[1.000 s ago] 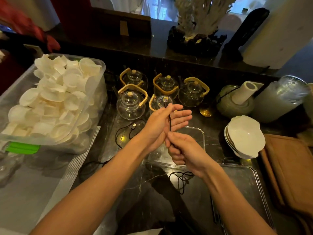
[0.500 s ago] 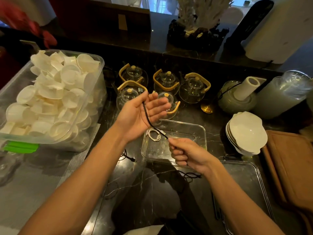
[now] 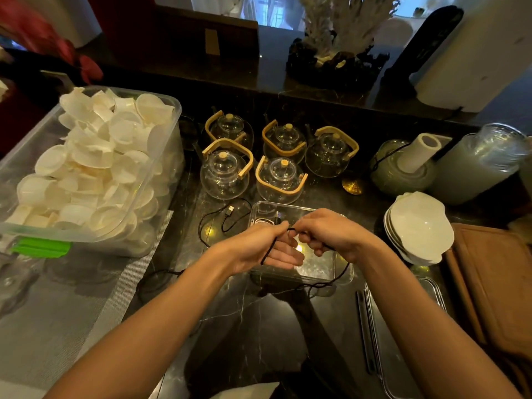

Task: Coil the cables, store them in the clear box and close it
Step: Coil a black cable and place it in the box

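Both hands meet over the clear box (image 3: 344, 276) on the dark marble counter. A thin black cable (image 3: 339, 276) is wound around my left hand (image 3: 264, 244) and pinched by my right hand (image 3: 331, 236); its slack hangs down over the box's front right corner onto the counter. A coiled white cable (image 3: 260, 221) lies inside the box at its far left. A second black cable (image 3: 221, 217) with a USB plug lies loose on the counter left of the box. The box's clear lid (image 3: 403, 335) rests flat to the right.
Several glass teapots (image 3: 280, 180) with wooden handles stand just behind the box. A large plastic bin (image 3: 149, 197) of white cups sits at the left on a grey mat. Stacked white bowls (image 3: 420, 226) and a brown wooden board (image 3: 495, 283) are at the right.
My left hand has dropped from a raised, open pose down over the box. My right hand has come up to meet it, and the cable is looped around the left hand.
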Motion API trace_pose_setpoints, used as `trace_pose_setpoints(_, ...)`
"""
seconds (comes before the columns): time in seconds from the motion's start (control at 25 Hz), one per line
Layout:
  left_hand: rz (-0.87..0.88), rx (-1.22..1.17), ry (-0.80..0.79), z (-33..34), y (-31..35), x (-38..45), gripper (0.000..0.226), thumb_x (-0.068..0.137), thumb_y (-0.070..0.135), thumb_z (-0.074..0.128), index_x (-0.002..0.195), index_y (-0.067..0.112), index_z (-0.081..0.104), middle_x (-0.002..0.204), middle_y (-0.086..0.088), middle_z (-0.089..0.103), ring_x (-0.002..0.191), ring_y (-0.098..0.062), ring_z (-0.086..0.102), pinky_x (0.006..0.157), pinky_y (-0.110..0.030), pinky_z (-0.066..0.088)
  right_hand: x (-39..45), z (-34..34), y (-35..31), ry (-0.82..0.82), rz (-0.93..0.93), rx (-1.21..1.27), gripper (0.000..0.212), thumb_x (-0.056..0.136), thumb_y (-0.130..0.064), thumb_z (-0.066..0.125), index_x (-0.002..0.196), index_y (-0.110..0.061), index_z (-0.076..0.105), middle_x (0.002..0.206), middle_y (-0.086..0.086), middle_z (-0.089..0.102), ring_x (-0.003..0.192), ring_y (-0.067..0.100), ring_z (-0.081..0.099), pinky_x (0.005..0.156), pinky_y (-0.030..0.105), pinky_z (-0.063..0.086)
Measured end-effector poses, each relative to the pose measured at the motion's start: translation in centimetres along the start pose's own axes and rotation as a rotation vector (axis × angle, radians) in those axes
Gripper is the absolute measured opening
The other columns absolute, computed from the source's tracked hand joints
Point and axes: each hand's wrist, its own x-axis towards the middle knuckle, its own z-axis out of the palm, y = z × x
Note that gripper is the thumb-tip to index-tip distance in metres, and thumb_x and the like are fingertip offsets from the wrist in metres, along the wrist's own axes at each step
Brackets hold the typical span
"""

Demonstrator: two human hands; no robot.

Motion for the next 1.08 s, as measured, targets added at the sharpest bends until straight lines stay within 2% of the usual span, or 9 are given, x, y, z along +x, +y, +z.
trace_pose_setpoints(0.2,0.173,-0.22,0.157,1.1,1.3,0.7,0.048,0.109,0.035,0.034,0.117,-0.005,0.059,0.075,-0.013,0.069,0.069,-0.021,0.067,0.075,-0.028,0.059,-1.7,3.5,-0.1,0.109,-0.234,0.176,0.024,0.106,-0.018,0.048,0.091,-0.008,0.063,0.062,0.002,0.05,0.048,0.01,0.041,0.046,0.027,0.038)
trace_pose_setpoints(0.36,0.317,-0.534,0.084,1.2,2.8,0.4,0.051,0.11,0.032,0.031,0.134,-0.009,0.05,0.12,-0.025,0.07,0.096,-0.026,0.074,0.078,-0.03,0.062,-2.5,5.8,2.3,0.025,-0.266,0.246,0.033,0.108,-0.033,0.049,0.085,-0.014,0.063,0.06,0.002,0.052,0.048,0.014,0.039,0.045,0.028,0.037)
trace_pose_setpoints(0.52,0.38,-0.553,-0.054,0.7,3.8,-0.9,0.053,0.109,0.037,0.03,0.148,0.002,0.039,0.123,-0.026,0.068,0.084,-0.023,0.077,0.062,-0.023,0.062,-2.4,5.5,4.6,0.081,-0.169,0.208,0.058,0.097,-0.061,0.055,0.058,-0.019,0.054,0.051,0.003,0.048,0.05,0.018,0.046,0.061,0.03,0.05)
trace_pose_setpoints(0.64,0.369,-0.406,-0.189,0.4,3.7,-1.8,0.05,0.107,0.044,0.027,0.154,0.026,0.03,0.13,-0.025,0.065,0.1,-0.028,0.074,0.079,-0.029,0.061,-2.3,4.8,5.6,0.024,-0.225,0.403,0.049,0.096,-0.049,0.063,0.057,-0.023,0.051,0.053,-0.001,0.038,0.049,0.014,0.037,0.059,0.03,0.046)
trace_pose_setpoints(0.8,0.424,-0.446,-0.301,0.6,3.3,-1.5,0.053,0.108,0.041,0.026,0.151,0.012,0.038,0.118,-0.023,0.071,0.119,-0.037,0.064,0.106,-0.048,0.049,-2.0,4.3,5.6,-0.039,-0.269,0.706,0.037,0.101,-0.037,0.057,0.07,-0.018,0.049,0.064,0.0,0.027,0.049,0.009,0.024,0.042,0.021,0.027)
trace_pose_setpoints(0.84,0.425,-0.502,-0.289,0.6,3.4,-1.4,0.053,0.109,0.039,0.027,0.147,0.007,0.044,0.109,-0.019,0.073,0.111,-0.033,0.069,0.1,-0.044,0.054,-1.7,4.5,5.5,-0.029,-0.241,0.665,0.038,0.101,-0.039,0.058,0.069,-0.02,0.051,0.064,-0.001,0.028,0.05,0.009,0.024,0.043,0.022,0.026)
trace_pose_setpoints(0.92,0.398,-0.499,-0.246,0.7,3.6,-1.4,0.051,0.109,0.037,0.028,0.136,0.004,0.054,0.087,-0.008,0.075,0.076,-0.016,0.075,0.063,-0.022,0.06,-1.3,4.7,5.3,0.005,-0.162,0.487,0.043,0.097,-0.049,0.062,0.061,-0.026,0.055,0.061,-0.001,0.029,0.049,0.012,0.028,0.046,0.025,0.033)
trace_pose_setpoints(1.0,0.356,-0.43,-0.238,0.7,3.4,-1.6,0.046,0.109,0.036,0.028,0.122,0.005,0.059,0.06,0.003,0.062,0.038,-0.002,0.052,0.033,-0.012,0.034,-0.9,3.9,5.0,0.004,-0.087,0.345,0.045,0.091,-0.054,0.067,0.061,-0.025,0.053,0.055,-0.003,0.031,0.048,0.013,0.032,0.051,0.027,0.042)
trace_pose_setpoints(1.08,0.296,-0.348,-0.269,0.4,2.9,-1.9,0.043,0.108,0.035,0.03,0.11,0.004,0.06,0.047,0.005,0.048,0.029,-0.001,0.037,0.03,-0.013,0.023,-0.3,1.9,4.5,-0.072,-0.015,0.357,0.043,0.089,-0.053,0.068,0.064,-0.023,0.051,0.054,-0.005,0.03,0.048,0.011,0.03,0.051,0.025,0.039)
